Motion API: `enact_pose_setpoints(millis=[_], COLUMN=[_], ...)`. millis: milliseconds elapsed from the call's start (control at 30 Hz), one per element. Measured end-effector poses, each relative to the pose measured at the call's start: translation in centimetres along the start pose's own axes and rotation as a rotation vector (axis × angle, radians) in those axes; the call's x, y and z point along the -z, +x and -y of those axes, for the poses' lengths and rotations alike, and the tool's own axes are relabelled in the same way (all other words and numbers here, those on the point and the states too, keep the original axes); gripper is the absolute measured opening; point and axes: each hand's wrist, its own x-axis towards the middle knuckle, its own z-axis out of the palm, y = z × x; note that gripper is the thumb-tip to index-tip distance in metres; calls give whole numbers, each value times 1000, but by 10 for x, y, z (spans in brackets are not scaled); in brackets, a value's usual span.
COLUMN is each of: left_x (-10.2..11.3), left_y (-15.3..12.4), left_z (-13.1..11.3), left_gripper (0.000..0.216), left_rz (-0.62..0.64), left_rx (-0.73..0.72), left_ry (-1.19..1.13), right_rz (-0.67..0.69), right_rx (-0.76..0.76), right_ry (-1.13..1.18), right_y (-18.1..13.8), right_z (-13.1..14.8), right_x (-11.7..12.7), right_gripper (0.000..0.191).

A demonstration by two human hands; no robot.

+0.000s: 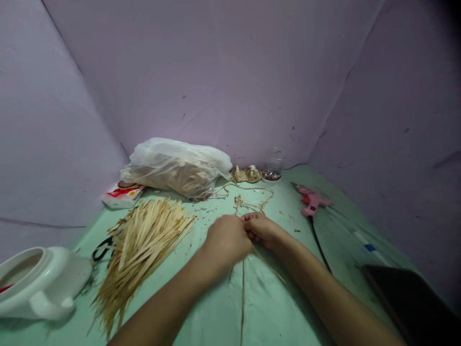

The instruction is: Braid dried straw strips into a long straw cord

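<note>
My left hand (227, 240) is closed and slightly blurred, its back toward me. Pressed up against it, my right hand (262, 228) pinches with curled fingers. Both grip a thin straw cord (243, 293) at the middle of the green table; its loose strands trail down toward me. A thin twisted length (248, 205) of the same material rises beyond the fingers and loops away over the tabletop. The exact pinch point is hidden behind the left hand.
Left of my hands lies a bundle of flat straw strips (144, 245), with black-handled scissors (103, 250) partly under it. Farther left is a white ceramic pot (57, 278). A filled plastic bag (180, 163) lies behind. On the right are a pink glue gun (311, 199) and a dark flat object (414, 298).
</note>
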Motion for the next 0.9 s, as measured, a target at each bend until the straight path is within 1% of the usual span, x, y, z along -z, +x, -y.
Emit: enact_pose_setpoints(millis=[33, 67, 100, 167, 200, 267, 333, 400, 500, 567, 633, 700, 800, 900], left_x=[6, 11, 13, 12, 9, 2, -3, -5, -5, -5, -6, -7, -8, -8], left_y=[6, 12, 17, 25, 27, 29, 30, 32, 37, 42, 46, 48, 48, 49], left_z=[4, 9, 13, 20, 22, 25, 28, 31, 40, 46, 51, 54, 55, 54], left_gripper=[15, 21, 30, 37, 35, 21, 14, 16, 17, 19, 21, 20, 18, 20], left_rz=[-28, -25, 10, 152, 241, 398, 473, 483, 497, 567, 635, 643, 600, 646], left_rx=[34, 115, 215, 337, 361, 363, 378, 381, 330, 331, 362, 384, 381, 363], left_ry=[-79, -218, -380, -681, -799, -949, -994, -988, -1005, -1087, -1192, -1251, -1250, -1220], right_rz=[36, 76, 111, 147, 153, 152, 155, 160, 168, 181, 198, 220, 254, 289], right_rx=[-12, -23, -33, -41, -37, -19, 0, 10, 28, 25, 10, 2, -2, -9], right_ry=[8, 20, 34, 61, 73, 79, 62, 45, 49, 73, 108, 143, 174, 198], right_y=[0, 0, 0, 0, -1, -1, 0, 0, 0, -1, -2, -2, -2, -1], right_z=[0, 0, 1, 2, 2, 2, 1, 0, -2, -1, 0, 1, 2, 2], right_x=[2, 5, 7, 9, 9, 9, 8, 8, 10, 12, 14, 15, 17, 18], right_gripper=[9, 9, 9, 9, 9, 8, 8, 8, 6, 5, 4, 4, 3, 3])
